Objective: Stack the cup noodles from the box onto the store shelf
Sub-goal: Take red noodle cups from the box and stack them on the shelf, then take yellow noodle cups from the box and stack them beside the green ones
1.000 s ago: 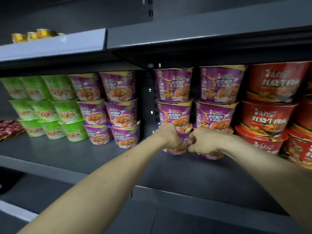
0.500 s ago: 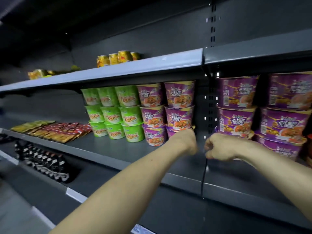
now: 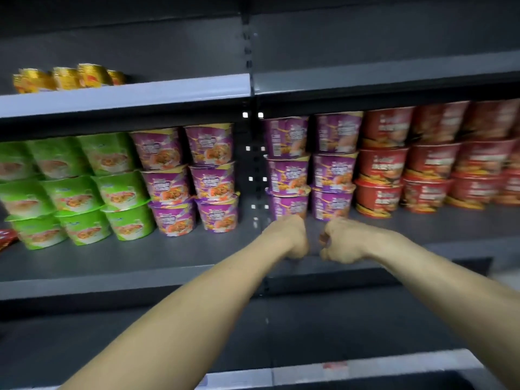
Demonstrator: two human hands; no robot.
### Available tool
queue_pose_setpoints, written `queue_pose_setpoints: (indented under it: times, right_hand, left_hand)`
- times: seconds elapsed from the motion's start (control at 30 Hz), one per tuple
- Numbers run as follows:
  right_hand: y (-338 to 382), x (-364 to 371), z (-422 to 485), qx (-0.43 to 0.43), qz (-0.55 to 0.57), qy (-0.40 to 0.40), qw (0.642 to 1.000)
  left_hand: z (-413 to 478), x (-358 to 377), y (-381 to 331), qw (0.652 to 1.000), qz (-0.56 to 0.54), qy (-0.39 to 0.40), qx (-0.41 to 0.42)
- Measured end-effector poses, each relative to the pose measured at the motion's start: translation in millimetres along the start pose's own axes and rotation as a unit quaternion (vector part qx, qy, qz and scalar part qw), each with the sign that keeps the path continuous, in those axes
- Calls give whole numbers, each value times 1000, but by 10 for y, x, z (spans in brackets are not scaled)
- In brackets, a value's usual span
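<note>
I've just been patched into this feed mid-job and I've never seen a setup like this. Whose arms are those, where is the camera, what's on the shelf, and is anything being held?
There is no machine here. These are a person's two bare arms, seen from a single wide-angle camera worn on the head, looking forward and down. That is the only view.

The left hand and right hand reach towards the middle shelf. They are close together with fingers curled, and nothing shows in them.

Cup noodles stand three high on that shelf: green cups on the left, purple cups on both sides of the upright post, and red cups on the right. The hands are in front of the purple stacks just right of the post.

Yellow tins sit on the shelf above. The box is not in view.
</note>
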State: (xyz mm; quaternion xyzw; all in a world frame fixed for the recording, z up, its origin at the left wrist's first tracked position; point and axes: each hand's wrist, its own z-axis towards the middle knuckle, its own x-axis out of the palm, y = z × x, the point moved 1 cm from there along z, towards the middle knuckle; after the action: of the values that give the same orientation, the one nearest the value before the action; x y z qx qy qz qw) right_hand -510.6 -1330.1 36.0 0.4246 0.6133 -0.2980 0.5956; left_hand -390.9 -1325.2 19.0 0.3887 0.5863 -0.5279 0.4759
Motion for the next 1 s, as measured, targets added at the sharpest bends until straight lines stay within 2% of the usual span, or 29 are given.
queue_pose_setpoints:
  times: [0.47,0.8,1.0]
  right_hand:
    - [-1724,292,-1570,245,31,8,969]
    - [-2732,660,-3045,331,58,47,941]
    - [-3332,1132,-3762,387,112,59,913]
  left_hand:
    - [-531,805,-2069,974,-16,116,195]
    - [-1338,1757,-3514,930,12,219,296]
    - [-1827,2440,-4115,909,30,274,312]
